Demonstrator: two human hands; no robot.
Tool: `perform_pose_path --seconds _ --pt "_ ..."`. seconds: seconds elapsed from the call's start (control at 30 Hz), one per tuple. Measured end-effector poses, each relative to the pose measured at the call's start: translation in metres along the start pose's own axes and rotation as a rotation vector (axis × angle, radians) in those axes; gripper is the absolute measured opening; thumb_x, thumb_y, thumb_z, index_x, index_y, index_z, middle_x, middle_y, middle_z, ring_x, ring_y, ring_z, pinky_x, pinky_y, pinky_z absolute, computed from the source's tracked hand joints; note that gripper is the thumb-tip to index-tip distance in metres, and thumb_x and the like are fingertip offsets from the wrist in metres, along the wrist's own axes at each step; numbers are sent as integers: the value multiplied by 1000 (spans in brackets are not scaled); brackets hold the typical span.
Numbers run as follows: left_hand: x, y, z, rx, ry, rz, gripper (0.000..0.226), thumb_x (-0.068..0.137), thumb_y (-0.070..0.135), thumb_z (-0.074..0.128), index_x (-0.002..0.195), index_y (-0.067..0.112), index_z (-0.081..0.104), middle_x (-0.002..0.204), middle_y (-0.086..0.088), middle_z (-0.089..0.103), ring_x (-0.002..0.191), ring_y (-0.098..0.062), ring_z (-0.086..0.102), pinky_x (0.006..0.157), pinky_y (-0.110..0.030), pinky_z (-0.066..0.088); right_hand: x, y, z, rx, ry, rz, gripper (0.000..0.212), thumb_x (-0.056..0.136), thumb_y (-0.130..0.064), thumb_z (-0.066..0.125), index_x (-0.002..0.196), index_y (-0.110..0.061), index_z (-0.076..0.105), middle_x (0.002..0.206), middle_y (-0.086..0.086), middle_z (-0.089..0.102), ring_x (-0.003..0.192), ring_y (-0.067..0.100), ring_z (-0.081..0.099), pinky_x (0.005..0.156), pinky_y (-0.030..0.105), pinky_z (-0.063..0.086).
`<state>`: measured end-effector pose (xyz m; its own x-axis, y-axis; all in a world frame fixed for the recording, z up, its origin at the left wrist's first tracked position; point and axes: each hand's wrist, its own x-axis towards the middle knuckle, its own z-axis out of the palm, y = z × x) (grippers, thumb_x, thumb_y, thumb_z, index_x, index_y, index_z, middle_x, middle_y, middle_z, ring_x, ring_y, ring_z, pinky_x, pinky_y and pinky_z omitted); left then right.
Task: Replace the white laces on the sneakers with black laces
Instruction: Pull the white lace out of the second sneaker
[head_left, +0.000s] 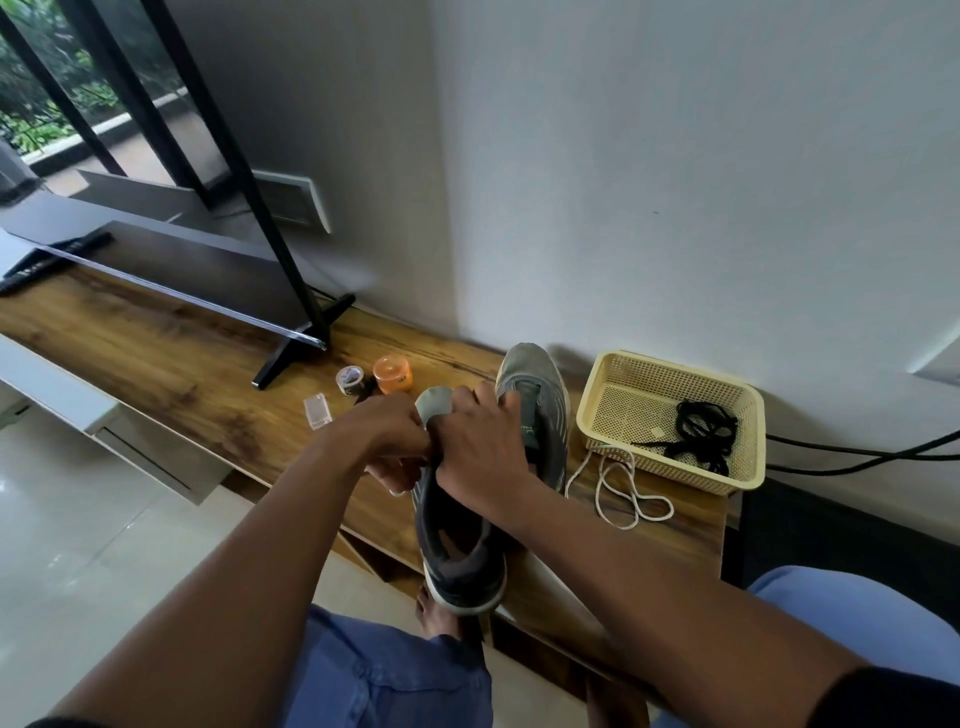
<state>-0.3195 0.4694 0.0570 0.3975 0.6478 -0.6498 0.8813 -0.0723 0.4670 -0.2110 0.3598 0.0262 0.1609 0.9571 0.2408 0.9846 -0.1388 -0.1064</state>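
My left hand has its fingers curled in at the laced front of the near sneaker, and a bit of white lace shows just below them, though I cannot tell whether they actually pinch it because my right hand covers the spot. My right hand lies over the top of that same sneaker, fingers bent and gripping its upper around the tongue, knuckles toward me. The near sneaker sits heel toward me at the front edge of the counter, its grey toe poking out beyond my knuckles. Touching it on the right lies the second sneaker, toe pointing at the wall, with no lace visible on it. A loose white lace lies in loops on the counter just right of that shoe, one end running up against the cream basket. Inside the basket is a tangle of black laces, well apart from both my hands. Beyond my left hand stand a small clear box, a tape roll and an orange jar, near the foot of the television.
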Motion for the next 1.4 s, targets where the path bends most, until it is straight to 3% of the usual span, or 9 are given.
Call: perform_pose_path --seconds 0.17,0.37,0.47,0.57,0.73,0.87,1.0,1.23,1.4 --pt "4 -1 2 -33 2 -16 13 92 12 71 101 3 73 78 -18 78 72 -31 80 58 -35 64 1 3 -4 96 60 75 10 67 -29 60 75 -28 67 93 -1 55 99 27 46 81 44 30" --pt "5 -2 -2 -50 6 -36 16 94 7 72 108 -1 69 79 -19 78 73 -32 80 59 -37 64 17 24 -19 187 166 344 18 76 -31 57 84 -27 73 100 -2 54 101 24 45 84 42 36" --pt "3 0 0 -41 10 -26 14 95 3 69 107 -3 69 79 -20 78 73 -32 80 62 -39 65 16 22 -19 184 79 236 30 68 -34 54 93 -29 70 104 -1 50 103 25 42 85 43 33" --pt "2 1 0 -25 11 -14 12 94 1 67 105 -1 70 79 -18 79 72 -31 80 61 -37 65 8 9 -10 89 21 25 21 57 -36 63 75 -25 64 100 1 54 103 29 45 83 44 31" --pt "3 -1 -1 -33 0 -13 15 92 3 70 107 -2 71 80 -19 79 74 -31 80 63 -37 65 -2 4 3 -14 -9 -47 17 69 -30 72 83 -19 71 110 5 62 109 32 46 88 50 35" --pt "5 -1 0 -43 5 -21 14 92 3 72 105 -3 71 79 -20 78 73 -32 80 58 -35 63 9 13 -11 74 197 158 8 74 -26 65 77 -22 70 97 -2 57 100 25 45 81 43 37" --pt "5 -1 -1 -45 -11 -40 15 92 4 73 103 -7 72 80 -22 78 73 -33 80 57 -35 63 20 31 -20 174 215 351 20 85 -31 60 95 -27 77 107 -3 58 106 25 46 89 44 41" --pt "2 2 -1 -26 -8 -13 12 97 2 65 106 -1 72 80 -19 79 73 -29 80 60 -34 64 0 4 1 -8 7 -125 28 64 -42 67 86 -26 73 119 4 61 119 32 46 97 55 35" --pt "0 2 -2 -62 -47 -18 15 96 2 68 109 -3 73 84 -21 79 78 -31 80 62 -35 64 -1 6 4 3 58 -74 18 68 -33 79 78 -19 71 104 3 63 109 31 49 90 54 38"
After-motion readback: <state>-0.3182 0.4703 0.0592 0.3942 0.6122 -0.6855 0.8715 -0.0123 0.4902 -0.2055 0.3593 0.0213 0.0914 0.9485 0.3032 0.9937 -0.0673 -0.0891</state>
